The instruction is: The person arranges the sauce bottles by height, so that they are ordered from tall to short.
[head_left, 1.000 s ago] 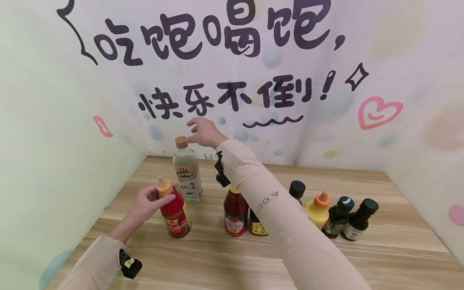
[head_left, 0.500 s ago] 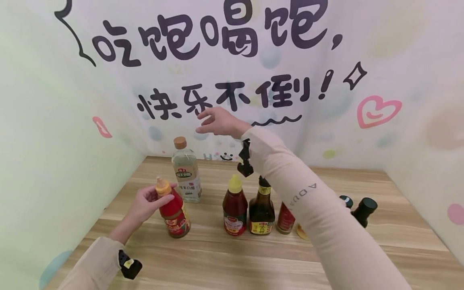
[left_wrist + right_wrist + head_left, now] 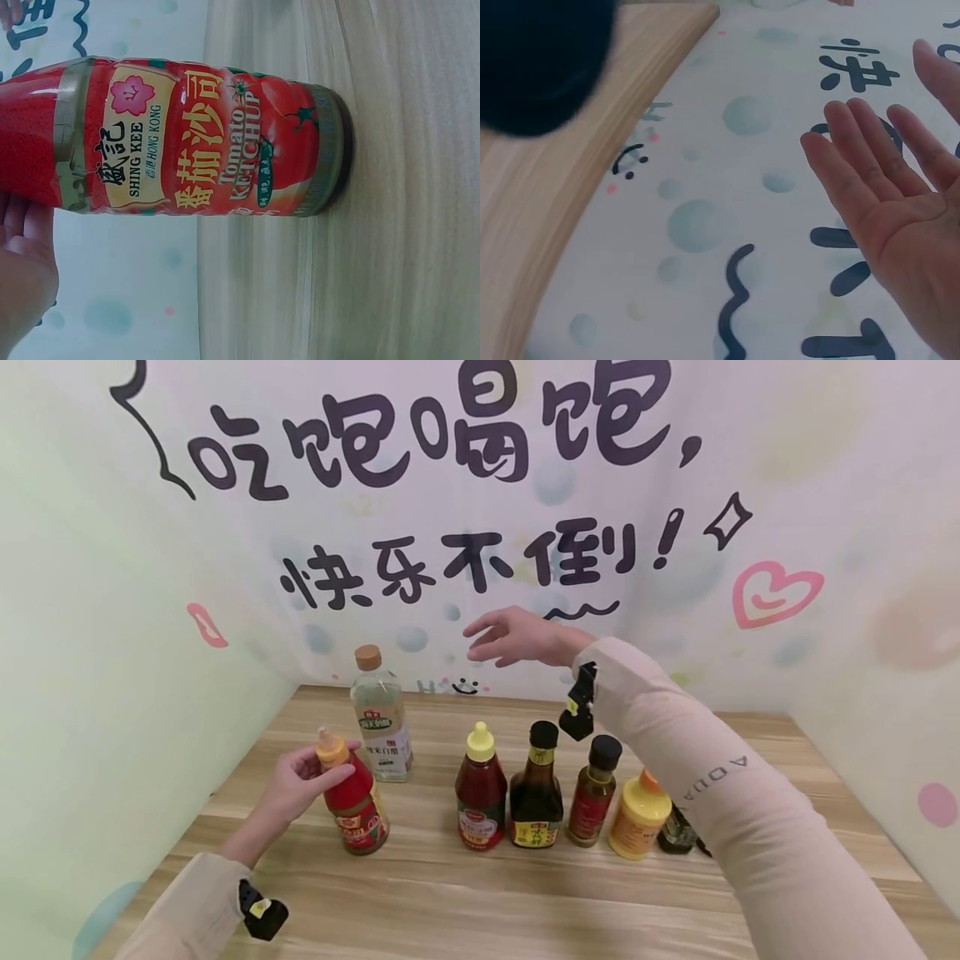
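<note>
My left hand (image 3: 302, 782) grips a red ketchup bottle (image 3: 362, 818) just below its orange cap, thumb on the near side. The bottle stands on the table, and its "Tomato Ketchup" label (image 3: 225, 142) fills much of the left wrist view. Right behind it rises a clear white vinegar bottle (image 3: 384, 727) with a brown cap. My right hand (image 3: 521, 637) hangs in the air before the wall, fingers stretched out and holding nothing. Below it stands a dark red sauce bottle (image 3: 481, 806) with a yellow pointed cap. The right wrist view shows the bare palm (image 3: 911, 217).
Right of the dark red bottle, a row continues with a dark soy sauce bottle (image 3: 536, 802), a black-capped bottle (image 3: 592, 793) and a yellow squeeze bottle (image 3: 640, 818). My right sleeve (image 3: 720, 785) partly hides darker bottles at the row's end. A printed wall cloth (image 3: 420, 510) backs the table (image 3: 420, 910).
My right hand has moved right, away from the vinegar bottle's cap, uncovering bottles in the row. The left hand keeps its grip on the ketchup bottle, which stays in place.
</note>
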A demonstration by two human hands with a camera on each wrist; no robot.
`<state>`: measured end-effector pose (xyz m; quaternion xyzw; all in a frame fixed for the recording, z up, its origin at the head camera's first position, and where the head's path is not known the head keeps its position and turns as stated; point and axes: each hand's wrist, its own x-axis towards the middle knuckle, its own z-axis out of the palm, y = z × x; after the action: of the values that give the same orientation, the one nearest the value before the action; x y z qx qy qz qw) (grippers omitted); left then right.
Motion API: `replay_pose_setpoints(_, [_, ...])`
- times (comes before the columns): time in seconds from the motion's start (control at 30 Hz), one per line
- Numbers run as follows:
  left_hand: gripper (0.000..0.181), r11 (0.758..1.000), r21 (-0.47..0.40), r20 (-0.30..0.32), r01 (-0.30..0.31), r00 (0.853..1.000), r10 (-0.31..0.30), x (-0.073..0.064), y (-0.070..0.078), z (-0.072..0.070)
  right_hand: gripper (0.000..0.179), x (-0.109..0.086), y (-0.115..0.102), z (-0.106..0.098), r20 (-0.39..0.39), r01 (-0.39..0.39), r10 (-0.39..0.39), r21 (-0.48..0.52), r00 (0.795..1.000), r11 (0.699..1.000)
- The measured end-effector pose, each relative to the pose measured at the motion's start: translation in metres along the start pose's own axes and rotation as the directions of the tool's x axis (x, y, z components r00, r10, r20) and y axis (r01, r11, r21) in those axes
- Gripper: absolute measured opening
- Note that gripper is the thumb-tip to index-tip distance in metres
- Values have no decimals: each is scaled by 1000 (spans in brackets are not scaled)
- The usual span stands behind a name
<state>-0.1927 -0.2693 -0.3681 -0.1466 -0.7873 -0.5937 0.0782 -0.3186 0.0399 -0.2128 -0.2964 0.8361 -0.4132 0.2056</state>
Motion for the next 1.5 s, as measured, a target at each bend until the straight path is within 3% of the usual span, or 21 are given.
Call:
replay_pose_setpoints(0.13, [34, 1000, -3, -3, -28, 1000, 28, 3, -9, -2, 42, -12, 13, 3, 21, 10, -11, 44, 1000, 999])
replay_pose_setpoints(0.2, [32, 994, -69, 23, -91, 995, 92, 9, -37, -9, 41, -19, 20, 6, 32, 12, -14, 50, 999, 999])
replay_pose_setpoints(0.3, [32, 990, -82, 32, -115, 992, 118, 10, -42, -10, 41, -28, 32, 10, 51, 13, -16, 63, 999, 998])
replay_pose_setpoints(0.37, [32, 992, -78, 25, -103, 994, 105, 9, -38, -8, 41, -33, 40, 13, 68, 4, -10, 83, 998, 997])
replay_pose_setpoints(0.43, [34, 999, -10, -1, -34, 999, 34, 2, -8, -2, 41, -38, 47, 16, 85, 4, -13, 96, 996, 995])
replay_pose_setpoints(0.53, [36, 1000, 8, -6, 22, 1000, -22, 1, 0, 0, 41, -47, 56, 21, 88, 12, -20, 89, 996, 996])
replay_pose_setpoints(0.57, [37, 1000, 13, -1, 25, 1000, -25, 1, -2, 0, 41, -50, 58, 22, 83, 18, -24, 77, 996, 997])
replay_pose_setpoints(0.6, [37, 1000, -30, 16, -4, 1000, 4, 5, -21, -5, 41, -52, 60, 22, 75, 24, -29, 61, 997, 998])
replay_pose_setpoints(0.67, [35, 997, -66, 35, -48, 998, 50, 8, -34, -8, 40, -58, 63, 23, 59, 28, -30, 41, 998, 999])
replay_pose_setpoints(0.77, [35, 994, -82, 32, -73, 997, 76, 8, -39, -9, 40, -64, 66, 24, 58, 22, -24, 32, 998, 999])
replay_pose_setpoints(0.8, [36, 993, -85, 32, -76, 996, 79, 8, -37, -8, 41, -66, 66, 24, 61, 21, -23, 39, 998, 999])
replay_pose_setpoints(0.83, [36, 998, -40, 17, -47, 999, 48, 3, -18, -3, 41, -68, 67, 24, 65, 15, -18, 47, 998, 999])
replay_pose_setpoints(0.9, [40, 998, -54, 21, -43, 999, 45, 4, -26, -4, 43, -72, 68, 24, 73, 14, -19, 57, 997, 998])
replay_pose_setpoints(1.1, [39, 999, -43, 29, -32, 999, 33, 3, -21, -4, 46, -81, 72, 27, 103, 81, -93, 113, 990, 990])
replay_pose_setpoints(1.13, [37, 1000, 2, 11, -1, 1000, 1, -1, -2, 0, 45, -82, 72, 27, 107, 93, -106, 121, 989, 988])
replay_pose_setpoints(1.17, [36, 1000, 1, 10, 1, 1000, -1, -1, -2, 0, 45, -82, 73, 28, 108, 99, -113, 124, 988, 987])
replay_pose_setpoints(1.2, [35, 1000, 2, 11, -2, 1000, 2, -1, -3, 0, 44, -83, 73, 29, 107, 102, -116, 127, 987, 987])
replay_pose_setpoints(1.23, [35, 999, -43, 31, -33, 999, 34, 4, -21, -5, 44, -83, 74, 29, 106, 107, -121, 126, 987, 986])
replay_pose_setpoints(1.43, [36, 1000, -28, 20, -13, 1000, 13, 3, -20, -4, 36, -85, 74, 31, 84, 126, -135, 102, 987, 987])
replay_pose_setpoints(1.47, [35, 1000, 18, -4, 25, 1000, -25, -1, -1, 1, 34, -85, 73, 31, 81, 129, -137, 96, 987, 987])
replay_pose_setpoints(1.5, [36, 999, 23, -5, 31, 1000, -31, 0, -1, 0, 33, -85, 73, 31, 78, 129, -136, 89, 988, 988])
